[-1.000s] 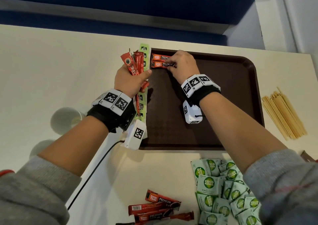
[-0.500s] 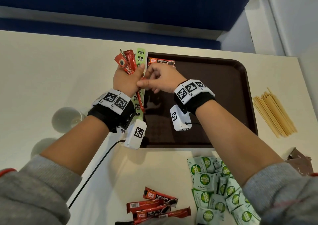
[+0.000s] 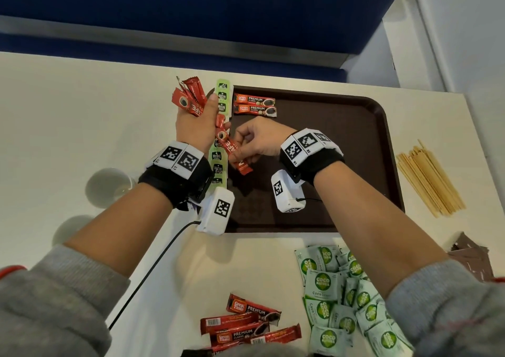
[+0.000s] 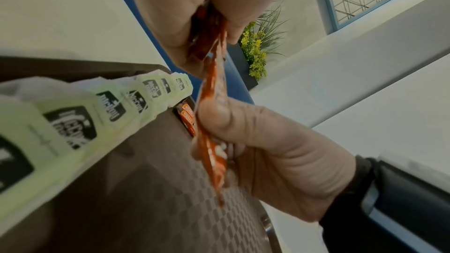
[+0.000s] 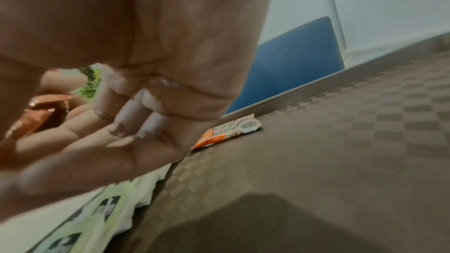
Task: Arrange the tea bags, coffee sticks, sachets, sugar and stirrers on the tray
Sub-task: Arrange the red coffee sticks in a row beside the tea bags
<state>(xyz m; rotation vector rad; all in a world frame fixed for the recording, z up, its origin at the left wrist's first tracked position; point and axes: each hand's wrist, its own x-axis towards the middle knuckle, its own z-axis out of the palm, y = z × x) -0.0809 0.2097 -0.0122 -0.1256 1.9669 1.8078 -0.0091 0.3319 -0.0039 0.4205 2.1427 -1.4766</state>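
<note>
Sticks (image 3: 191,98) bunch in my left hand (image 3: 194,127) beside the tray (image 3: 355,165); my right hand (image 3: 261,141) fingers pinch one stick (image 3: 232,149), half drawn. I judge a hard tug could drag neighbours loose onto the worktop (image 3: 82,110)

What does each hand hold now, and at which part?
Left hand grips a bundle of red coffee sticks around their middle. Right hand pinches one red coffee stick near its lower end.

Red coffee sticks (image 3: 188,98), checkered brown tray (image 3: 341,149)
</note>
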